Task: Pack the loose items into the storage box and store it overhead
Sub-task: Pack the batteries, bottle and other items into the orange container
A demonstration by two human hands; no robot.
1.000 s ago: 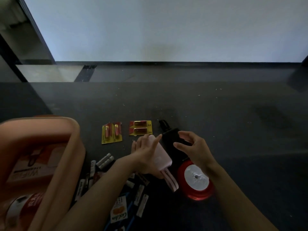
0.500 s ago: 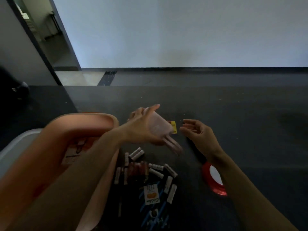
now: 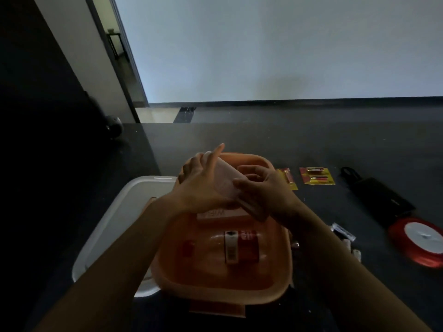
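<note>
An orange storage box sits on the dark floor right below me. Inside lie a red-labelled roll and a pale carton. My left hand and my right hand both grip a pale pink pouch over the box's far half. To the right on the floor lie yellow battery cards, a black case, a red ribbon spool and loose batteries.
A white lid lies under the box's left side. A dark wall and a doorway stand at the left. A pale wall runs along the back, and bare dark floor stretches behind the box.
My view has swung left onto the box. My left hand carried the pink pouch from the floor to above the box, and my right hand has joined it on the pouch.
</note>
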